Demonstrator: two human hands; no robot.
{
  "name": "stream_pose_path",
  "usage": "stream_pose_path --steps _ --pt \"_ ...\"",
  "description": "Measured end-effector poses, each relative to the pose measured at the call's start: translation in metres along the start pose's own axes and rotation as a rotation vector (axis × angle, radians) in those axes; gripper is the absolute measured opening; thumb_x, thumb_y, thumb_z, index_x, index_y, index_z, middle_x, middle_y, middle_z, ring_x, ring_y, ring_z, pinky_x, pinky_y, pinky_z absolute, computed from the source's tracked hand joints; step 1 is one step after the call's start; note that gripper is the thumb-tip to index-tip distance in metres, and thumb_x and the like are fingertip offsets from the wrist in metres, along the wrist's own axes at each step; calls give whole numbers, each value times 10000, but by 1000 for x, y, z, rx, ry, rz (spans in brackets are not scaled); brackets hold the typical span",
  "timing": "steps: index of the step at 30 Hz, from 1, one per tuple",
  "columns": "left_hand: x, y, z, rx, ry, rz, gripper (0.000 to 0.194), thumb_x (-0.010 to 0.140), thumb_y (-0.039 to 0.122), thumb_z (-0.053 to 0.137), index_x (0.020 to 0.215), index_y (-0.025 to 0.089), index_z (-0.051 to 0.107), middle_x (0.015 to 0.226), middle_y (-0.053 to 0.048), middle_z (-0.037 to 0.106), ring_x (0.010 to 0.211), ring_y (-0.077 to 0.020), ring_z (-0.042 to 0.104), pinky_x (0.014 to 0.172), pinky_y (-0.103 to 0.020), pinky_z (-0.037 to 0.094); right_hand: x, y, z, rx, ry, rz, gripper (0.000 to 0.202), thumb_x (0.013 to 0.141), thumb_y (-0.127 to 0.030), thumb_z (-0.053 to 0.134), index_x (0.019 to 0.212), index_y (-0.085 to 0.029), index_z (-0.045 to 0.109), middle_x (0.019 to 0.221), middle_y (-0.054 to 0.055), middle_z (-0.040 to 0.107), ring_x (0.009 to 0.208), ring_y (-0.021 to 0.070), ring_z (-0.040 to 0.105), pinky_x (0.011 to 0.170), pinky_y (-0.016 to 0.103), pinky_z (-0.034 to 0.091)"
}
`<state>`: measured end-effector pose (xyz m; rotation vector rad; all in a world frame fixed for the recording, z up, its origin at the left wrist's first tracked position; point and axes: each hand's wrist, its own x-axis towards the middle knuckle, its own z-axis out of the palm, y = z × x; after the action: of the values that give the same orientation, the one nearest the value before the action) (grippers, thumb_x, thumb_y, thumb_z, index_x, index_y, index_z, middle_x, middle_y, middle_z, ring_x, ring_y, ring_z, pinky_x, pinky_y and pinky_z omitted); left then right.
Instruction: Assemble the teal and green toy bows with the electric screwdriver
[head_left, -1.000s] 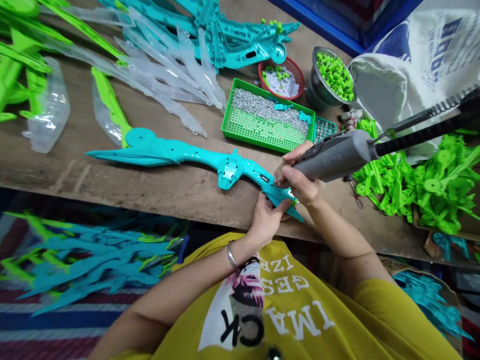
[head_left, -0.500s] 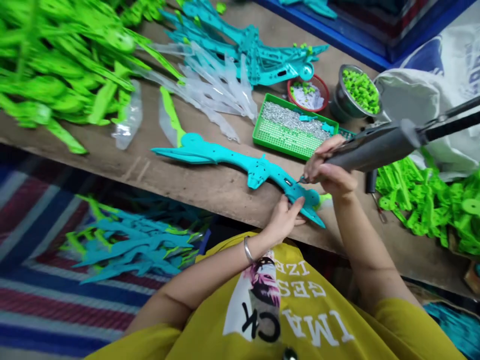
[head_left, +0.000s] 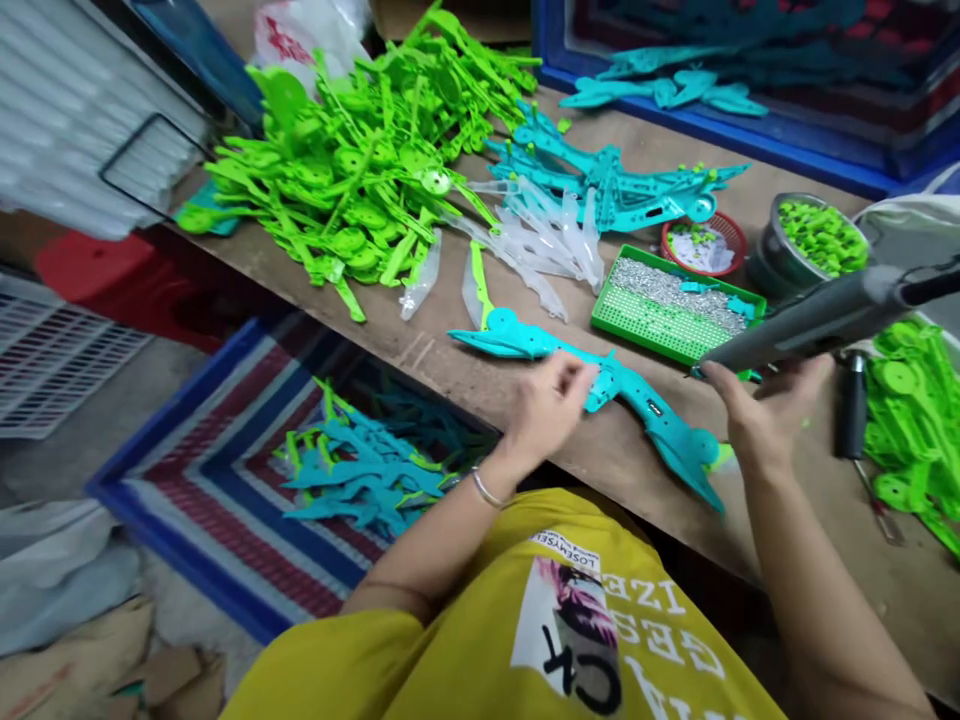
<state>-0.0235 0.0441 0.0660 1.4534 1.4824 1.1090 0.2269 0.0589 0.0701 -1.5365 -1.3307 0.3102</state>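
A turquoise plastic bow-shaped part lies along the table's front edge, with a lime-green piece showing by each end. My left hand is over its middle, fingers curled together and smeared. I cannot make out whether they hold anything or touch the part. To the right, my right hand is open, thumb and fingers apart, just below the grey body of a power screwdriver. The screwdriver hangs tilted from the upper right, its tip above the green tray's near right corner.
A green tray of screws, a red basket and a metal bowl of lime pieces stand behind. Lime parts pile up left and right. Clear plastic pieces lie mid-table. A black-handled tool lies right.
My left hand has left the bow part's right end and moved left to its middle. My right hand has opened and let go of the screwdriver. The view has swung left.
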Motion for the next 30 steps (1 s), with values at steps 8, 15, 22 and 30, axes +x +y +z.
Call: stream_pose_path --steps 8,15,22,30 --pt "69 -77 -104 192 301 -250 413 803 371 753 1124 152 612 1052 -115 708 1022 -271 664 985 -435 507 -78 1 -16 -504 -541 -180 402 904 -400 621 1246 -198 561 1194 164 638 1112 353 598 916 533 501" --pt "31 -66 -87 -67 -66 -426 524 730 412 781 1139 155 580 849 -27 734 786 -186 687 646 -272 548 -65 2 -63 -704 -527 -175 355 840 -246 592 1185 -162 590 1114 177 646 1052 363 601 892 528 507" --pt "22 -59 -90 -243 -60 -560 659 639 394 846 1171 158 536 889 -11 738 772 -155 689 578 -224 536 -42 -62 30 -294 -744 -322 231 999 -195 428 1093 -191 639 1120 139 687 1105 264 632 991 412 505" --pt "12 -55 -98 -375 -232 -498 606 591 458 907 1042 160 634 872 -18 739 764 -138 681 662 -230 540 -35 -95 132 -713 -1091 -47 557 1083 -508 247 1209 -168 669 1137 196 763 1036 334 731 859 399 500"
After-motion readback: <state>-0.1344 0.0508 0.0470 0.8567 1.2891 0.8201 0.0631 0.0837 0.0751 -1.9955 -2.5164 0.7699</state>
